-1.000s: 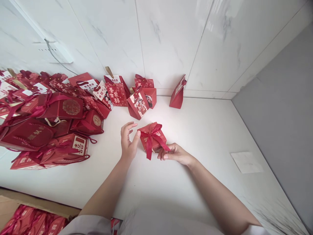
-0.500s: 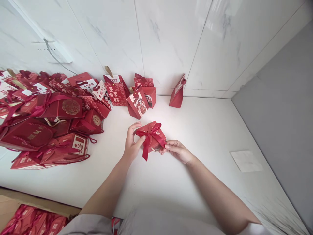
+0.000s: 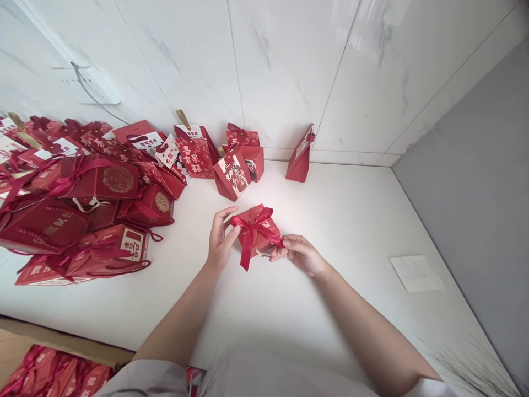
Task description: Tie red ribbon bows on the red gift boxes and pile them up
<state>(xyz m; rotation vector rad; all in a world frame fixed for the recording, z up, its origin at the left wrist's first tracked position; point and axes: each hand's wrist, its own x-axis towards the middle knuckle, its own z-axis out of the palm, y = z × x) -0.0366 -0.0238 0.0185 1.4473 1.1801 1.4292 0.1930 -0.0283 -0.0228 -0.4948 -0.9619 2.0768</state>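
Observation:
A small red gift box with printed lettering rests on the white table in front of me. A shiny red ribbon is tied in a bow on its top, one tail hanging down over the near side. At the box's left, my left hand has its thumb at the bow's left loop, fingers curled behind. My right hand pinches the ribbon end on the right, its lower fingers close to the box's side. A twisted cream cord shows at the box's lower edge.
Left of me lies a heap of red gift boxes with ribbons and cords. Several upright red boxes stand along the marble wall, one red box apart. A white paper lies right. A carton of red boxes is lower left.
My left thumb has slid left along the bow to its loop's end, and the left hand has drawn slightly outward. My right hand has shifted a little right with the ribbon end.

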